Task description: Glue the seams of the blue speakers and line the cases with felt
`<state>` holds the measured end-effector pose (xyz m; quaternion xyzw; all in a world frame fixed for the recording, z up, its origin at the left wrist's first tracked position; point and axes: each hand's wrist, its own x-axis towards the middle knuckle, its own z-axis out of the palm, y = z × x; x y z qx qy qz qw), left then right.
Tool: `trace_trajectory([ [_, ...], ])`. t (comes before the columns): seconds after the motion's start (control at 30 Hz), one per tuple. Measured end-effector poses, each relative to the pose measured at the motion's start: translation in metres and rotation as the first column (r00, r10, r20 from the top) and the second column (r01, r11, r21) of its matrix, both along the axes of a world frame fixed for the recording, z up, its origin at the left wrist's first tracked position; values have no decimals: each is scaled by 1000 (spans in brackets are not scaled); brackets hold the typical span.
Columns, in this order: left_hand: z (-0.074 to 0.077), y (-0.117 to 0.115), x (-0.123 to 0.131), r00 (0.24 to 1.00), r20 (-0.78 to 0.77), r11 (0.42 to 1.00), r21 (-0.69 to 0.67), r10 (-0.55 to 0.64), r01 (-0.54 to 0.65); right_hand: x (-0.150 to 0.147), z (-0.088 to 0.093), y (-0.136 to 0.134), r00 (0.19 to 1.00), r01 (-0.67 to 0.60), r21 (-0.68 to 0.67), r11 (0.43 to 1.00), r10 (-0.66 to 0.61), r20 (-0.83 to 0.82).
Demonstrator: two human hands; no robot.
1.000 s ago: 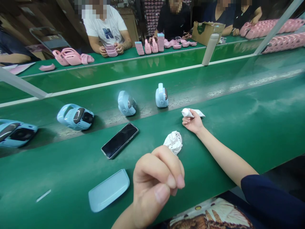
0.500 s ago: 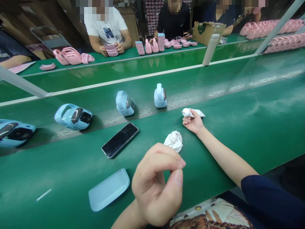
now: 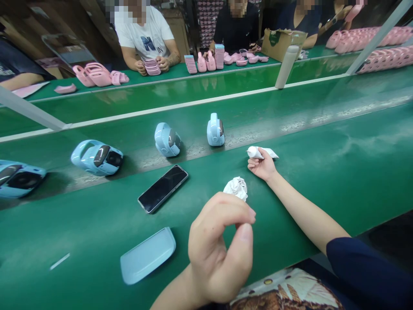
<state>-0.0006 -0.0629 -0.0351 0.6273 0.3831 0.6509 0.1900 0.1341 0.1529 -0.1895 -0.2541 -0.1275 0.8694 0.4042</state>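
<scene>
My right hand (image 3: 262, 168) lies palm up on the green bench top, its fingers shut around a white squeezed tube (image 3: 258, 152). A crumpled white tissue (image 3: 235, 187) sits between my two hands, touching neither. My left hand (image 3: 221, 249) is raised above the bench, its fingers curled towards the thumb, with nothing visible between them. Beneath it lie a pale blue plastic lid (image 3: 147, 256) and, further off, a black smartphone (image 3: 163, 188).
Pale blue shells (image 3: 97, 157) and rounded blue parts (image 3: 167, 139) stand on a green conveyor belt (image 3: 258, 116) beyond the bench. Across it, co-workers handle pink parts. A white bottle (image 3: 283, 66) and a cardboard box (image 3: 284, 44) stand further back.
The blue parts on the belt have moved left. My left hand has turned, its thumb and fingertips drawing closer. My right hand and the phone stay put.
</scene>
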Motion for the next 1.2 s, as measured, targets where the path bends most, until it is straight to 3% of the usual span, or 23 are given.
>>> trace_trajectory([
  [0.27,1,-6,-2,976,168,984,-93,-135,152,0,2,0,1000,9,-12,1000,-9,6],
  [0.43,1,-8,-3,966,206,971,-145,-156,188,0,3,0,1000,8,-16,1000,-8,6],
  [0.77,2,-5,-3,975,165,980,-111,-147,167,1,2,0,1000,1,1,1000,-1,7],
  [1.2,4,2,8,932,361,986,-160,12,50,1,1,1,1000,6,6,1000,-6,13],
])
